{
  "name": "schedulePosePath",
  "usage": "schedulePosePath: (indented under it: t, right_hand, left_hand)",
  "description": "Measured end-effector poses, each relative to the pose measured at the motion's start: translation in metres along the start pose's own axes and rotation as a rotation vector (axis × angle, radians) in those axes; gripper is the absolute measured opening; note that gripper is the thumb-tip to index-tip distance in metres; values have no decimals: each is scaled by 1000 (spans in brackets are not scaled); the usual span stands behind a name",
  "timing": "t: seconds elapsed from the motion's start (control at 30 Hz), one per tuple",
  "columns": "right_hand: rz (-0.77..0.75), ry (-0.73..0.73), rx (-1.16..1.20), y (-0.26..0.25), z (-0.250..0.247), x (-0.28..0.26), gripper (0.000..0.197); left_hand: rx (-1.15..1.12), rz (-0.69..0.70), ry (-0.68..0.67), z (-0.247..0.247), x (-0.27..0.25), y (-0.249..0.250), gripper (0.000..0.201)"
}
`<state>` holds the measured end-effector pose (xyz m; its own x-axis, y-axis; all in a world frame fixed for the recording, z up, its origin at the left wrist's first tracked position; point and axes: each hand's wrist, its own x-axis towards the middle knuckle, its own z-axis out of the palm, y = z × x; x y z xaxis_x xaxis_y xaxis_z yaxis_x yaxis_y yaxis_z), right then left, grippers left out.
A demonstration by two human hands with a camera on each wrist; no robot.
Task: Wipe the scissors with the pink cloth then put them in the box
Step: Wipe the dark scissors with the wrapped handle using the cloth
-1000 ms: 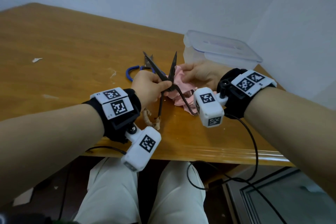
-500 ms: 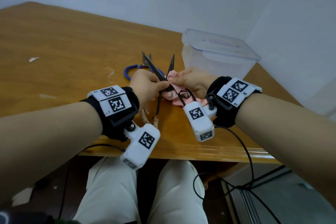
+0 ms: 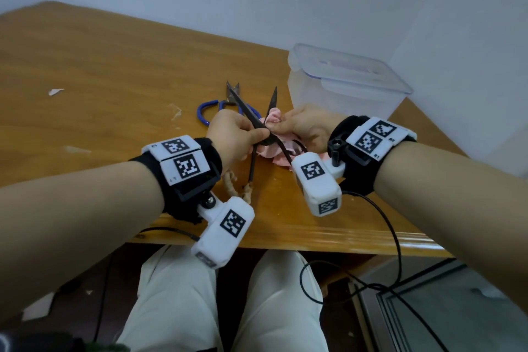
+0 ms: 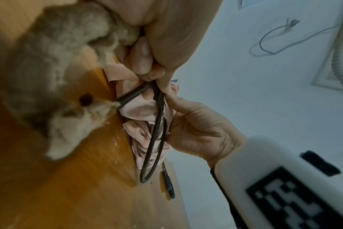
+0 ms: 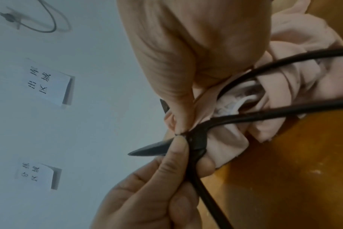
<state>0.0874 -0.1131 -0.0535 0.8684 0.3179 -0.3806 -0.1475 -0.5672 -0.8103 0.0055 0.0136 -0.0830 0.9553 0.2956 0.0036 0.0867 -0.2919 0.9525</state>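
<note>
To wipe well, the left hand [image 3: 234, 134] pinches the scissors [image 3: 258, 134] tight at the joint while the right hand [image 3: 307, 127], just beside it, pinches the pink cloth [image 5: 231, 144] and rubs outward along the blade.

Lidded box [image 3: 340, 86] just beyond hands

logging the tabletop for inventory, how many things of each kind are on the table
scissors: 2 (black scissors held open in the left hand, blue-handled scissors lying behind)
pink cloth: 1, pinched by the right hand
clear plastic box with lid: 1
paper scraps: at least 3
total: 4 plus scraps
</note>
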Motion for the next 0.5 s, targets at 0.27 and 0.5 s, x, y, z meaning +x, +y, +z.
schedulePosePath:
  t: [0.27, 0.5]
  right_hand:
    - [111, -55, 169, -2, -10, -3, 45]
    - [99, -183, 254, 6, -6, -9, 33]
  left_hand:
    - [15, -12, -45, 4, -5, 3, 24]
    - [15, -32, -20, 0, -1, 2, 27]
